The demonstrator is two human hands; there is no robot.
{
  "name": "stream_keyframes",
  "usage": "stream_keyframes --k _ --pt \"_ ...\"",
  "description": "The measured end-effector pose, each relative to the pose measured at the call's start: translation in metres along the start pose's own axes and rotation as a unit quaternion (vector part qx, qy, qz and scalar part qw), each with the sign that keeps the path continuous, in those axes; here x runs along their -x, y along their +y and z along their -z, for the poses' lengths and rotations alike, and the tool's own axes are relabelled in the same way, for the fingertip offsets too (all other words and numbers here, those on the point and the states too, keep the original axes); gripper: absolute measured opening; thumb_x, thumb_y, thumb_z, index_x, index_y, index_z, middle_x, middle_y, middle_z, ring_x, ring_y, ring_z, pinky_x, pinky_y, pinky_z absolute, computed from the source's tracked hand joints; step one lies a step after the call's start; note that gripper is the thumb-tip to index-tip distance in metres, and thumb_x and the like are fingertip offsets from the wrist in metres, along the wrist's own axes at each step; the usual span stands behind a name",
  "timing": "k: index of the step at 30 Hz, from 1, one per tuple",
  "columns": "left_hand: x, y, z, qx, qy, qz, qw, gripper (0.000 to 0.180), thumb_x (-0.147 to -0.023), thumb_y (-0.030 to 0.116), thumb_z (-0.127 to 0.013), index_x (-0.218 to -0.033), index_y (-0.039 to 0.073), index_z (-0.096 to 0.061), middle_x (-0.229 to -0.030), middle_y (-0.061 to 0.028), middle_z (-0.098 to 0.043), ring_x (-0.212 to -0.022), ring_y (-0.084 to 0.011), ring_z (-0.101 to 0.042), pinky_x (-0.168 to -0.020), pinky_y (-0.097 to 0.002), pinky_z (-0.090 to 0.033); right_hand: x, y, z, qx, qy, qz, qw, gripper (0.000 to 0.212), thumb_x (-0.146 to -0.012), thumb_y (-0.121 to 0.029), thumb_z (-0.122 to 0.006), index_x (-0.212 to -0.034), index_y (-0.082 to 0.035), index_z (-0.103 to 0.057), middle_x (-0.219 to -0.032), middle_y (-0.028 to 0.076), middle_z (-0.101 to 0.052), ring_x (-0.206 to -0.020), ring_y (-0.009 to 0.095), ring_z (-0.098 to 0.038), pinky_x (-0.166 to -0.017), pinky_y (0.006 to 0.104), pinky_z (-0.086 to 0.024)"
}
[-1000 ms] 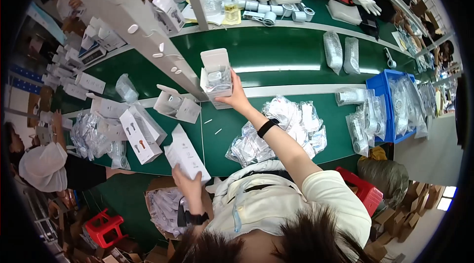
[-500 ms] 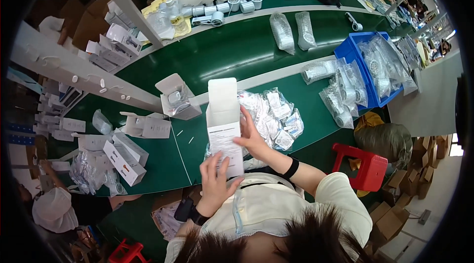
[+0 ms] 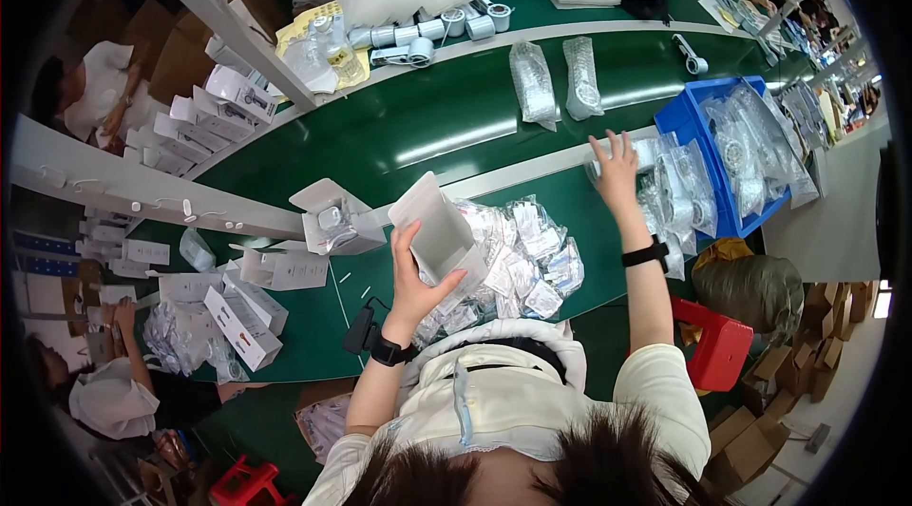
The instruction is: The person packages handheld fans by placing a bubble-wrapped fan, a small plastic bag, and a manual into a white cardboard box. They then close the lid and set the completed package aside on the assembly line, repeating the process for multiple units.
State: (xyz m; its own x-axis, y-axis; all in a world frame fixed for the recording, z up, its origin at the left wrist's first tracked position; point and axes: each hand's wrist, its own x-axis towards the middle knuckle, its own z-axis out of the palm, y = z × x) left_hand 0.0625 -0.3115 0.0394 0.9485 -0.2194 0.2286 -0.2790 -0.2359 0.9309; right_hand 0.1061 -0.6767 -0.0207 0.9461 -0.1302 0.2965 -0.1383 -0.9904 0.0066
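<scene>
My left hand (image 3: 421,280) grips an open white carton (image 3: 435,226) by its near side, thumb and fingers wrapped round it. The carton's flap stands up and its mouth is tilted toward me. My right hand (image 3: 617,164) is stretched out to the right with its fingers spread, over one end of a bubble-wrapped item (image 3: 638,154); whether it touches is unclear. More bagged white devices (image 3: 676,190) lie just right of that hand. Beside the carton spreads a pile of small clear bags (image 3: 532,254) with white contents.
A blue bin (image 3: 686,116) of bagged items stands at the right. Two bubble-wrapped packs (image 3: 534,88) lie on the green belt. Other open cartons (image 3: 340,221) stand to the left, by a white post. A red stool (image 3: 717,344) is at the lower right. Co-workers sit at the left.
My right hand has left the carton and reached far right toward the wrapped items. My left hand has taken the carton's side, and the carton has turned so its open mouth shows.
</scene>
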Motion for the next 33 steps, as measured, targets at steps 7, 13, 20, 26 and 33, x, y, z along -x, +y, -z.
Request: stream_keyframes --k 7,13,20,26,33 --pt "0.009 -0.013 0.009 -0.181 0.046 -0.003 0.982 0.077 -0.053 0.022 -0.081 -0.114 0.008 -0.037 -0.113 -0.0154 -0.033 -0.107 -0.0308 -0.04 -0.086 -0.0356 -0.037 -0.027 0.065 -0.033 0.012 -0.209 0.071 0.975 0.043 -0.064 -0.001 -0.057 -0.106 -0.011 -0.052 -0.103 0.01 -0.055 -0.108 0.027 -0.047 -0.099 0.0541 -0.022" --pt "0.01 -0.021 0.005 -0.179 0.058 -0.001 0.982 0.075 -0.052 0.022 -0.082 -0.11 0.005 -0.038 -0.112 -0.0157 -0.035 -0.107 -0.0336 -0.04 -0.088 -0.0377 -0.036 -0.038 -0.048 0.085 -0.767 0.119 -0.104 0.622 0.067 -0.069 0.001 -0.058 -0.128 -0.01 -0.028 -0.111 0.01 -0.047 -0.101 0.019 -0.048 -0.092 0.0334 -0.036" --pt "0.005 -0.017 -0.022 -0.128 0.103 0.027 0.986 0.072 -0.055 0.018 -0.082 -0.097 0.008 -0.024 -0.123 -0.0262 -0.033 -0.108 -0.0388 -0.043 -0.088 -0.0416 -0.038 -0.005 -0.217 0.128 -0.83 0.155 -0.238 0.48 0.064 -0.075 -0.002 -0.061 -0.128 -0.01 -0.025 -0.118 0.011 -0.04 -0.104 0.02 -0.044 -0.088 0.0318 -0.039" --pt "0.015 -0.029 -0.031 -0.076 0.191 0.008 0.979 0.07 -0.057 0.015 -0.081 -0.095 0.008 -0.023 -0.122 -0.0272 -0.033 -0.108 -0.0381 -0.044 -0.088 -0.041 -0.039 0.018 -0.244 0.101 -0.524 0.244 -0.077 0.812 0.053 -0.07 -0.009 -0.068 -0.115 -0.007 -0.04 -0.107 0.013 -0.044 -0.101 0.025 -0.044 -0.086 0.0367 -0.037" --pt "0.017 -0.033 -0.014 -0.091 0.166 0.001 0.982 0.068 -0.058 0.013 -0.079 -0.095 0.008 -0.023 -0.121 -0.026 -0.034 -0.107 -0.0369 -0.044 -0.089 -0.0401 -0.037 0.02 -0.228 0.105 -0.438 -0.024 0.219 0.872 0.04 -0.063 -0.016 -0.07 -0.1 -0.009 -0.057 -0.1 0.016 -0.047 -0.103 0.032 -0.042 -0.088 0.0426 -0.034"
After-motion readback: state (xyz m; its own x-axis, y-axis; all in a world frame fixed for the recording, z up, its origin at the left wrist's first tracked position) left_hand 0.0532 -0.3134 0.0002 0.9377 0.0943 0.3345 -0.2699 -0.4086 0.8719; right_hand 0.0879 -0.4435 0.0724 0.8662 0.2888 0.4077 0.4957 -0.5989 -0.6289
